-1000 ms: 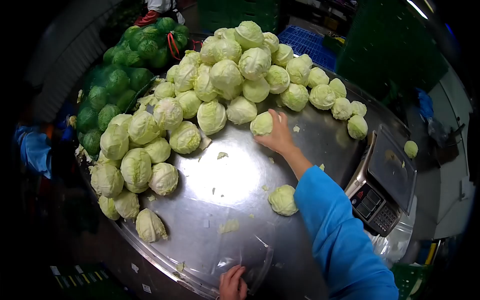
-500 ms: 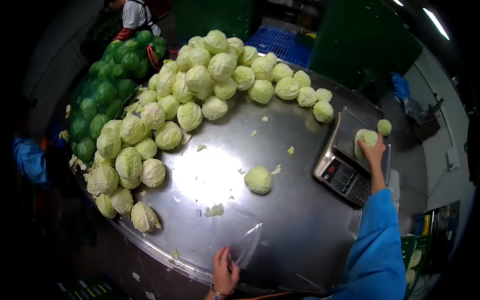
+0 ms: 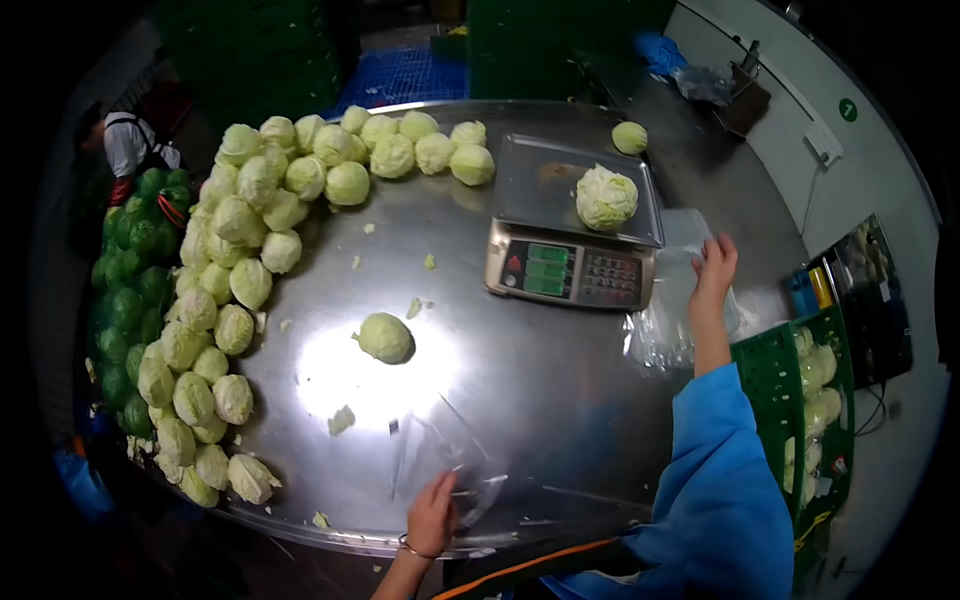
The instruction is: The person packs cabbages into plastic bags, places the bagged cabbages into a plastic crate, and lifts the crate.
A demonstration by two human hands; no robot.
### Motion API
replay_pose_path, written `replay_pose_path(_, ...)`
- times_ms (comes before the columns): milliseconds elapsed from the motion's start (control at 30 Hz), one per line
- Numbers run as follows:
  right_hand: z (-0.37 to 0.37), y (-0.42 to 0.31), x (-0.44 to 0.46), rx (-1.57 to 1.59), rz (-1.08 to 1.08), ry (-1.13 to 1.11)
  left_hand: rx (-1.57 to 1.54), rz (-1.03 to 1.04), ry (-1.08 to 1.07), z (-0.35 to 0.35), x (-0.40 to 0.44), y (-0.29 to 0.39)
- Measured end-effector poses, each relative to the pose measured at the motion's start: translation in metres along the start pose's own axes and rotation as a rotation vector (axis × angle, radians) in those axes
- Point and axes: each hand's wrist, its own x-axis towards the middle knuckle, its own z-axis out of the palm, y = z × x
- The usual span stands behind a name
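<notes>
Head view shows left hand (image 3: 433,515) near table edge (image 3: 310,536), with room toward scale (image 3: 572,274).

The surface (image 3: 560,400) is smooth, reflective metal with a curved near edge. Piled cabbages (image 3: 240,218) occupy its left and far sides. A single cabbage (image 3: 385,338) lies apart, near leaf scraps (image 3: 341,420). A digital scale (image 3: 545,284) stands at right, beside clear plastic bags (image 3: 662,335). Clear film (image 3: 425,445) lies toward the near edge.
</notes>
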Motion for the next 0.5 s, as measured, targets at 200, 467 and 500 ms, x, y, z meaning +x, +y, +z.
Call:
replay_pose_path(200, 0.047, -0.014, 0.032, -0.451, -0.063, -0.262, 0.131, -0.037, -0.101, 0.029, 0.007, 0.009)
replay_pose_path(467, 0.146, 0.041, 0.064, -0.483, -0.007, -0.682, 0.287, -0.154, -0.196, 0.057, -0.031, 0.006)
replay_pose_path(500, 0.150, 0.041, 0.066, -0.311, 0.037, -0.749, 0.283, -0.211, -0.225, 0.060, -0.033, 0.008)
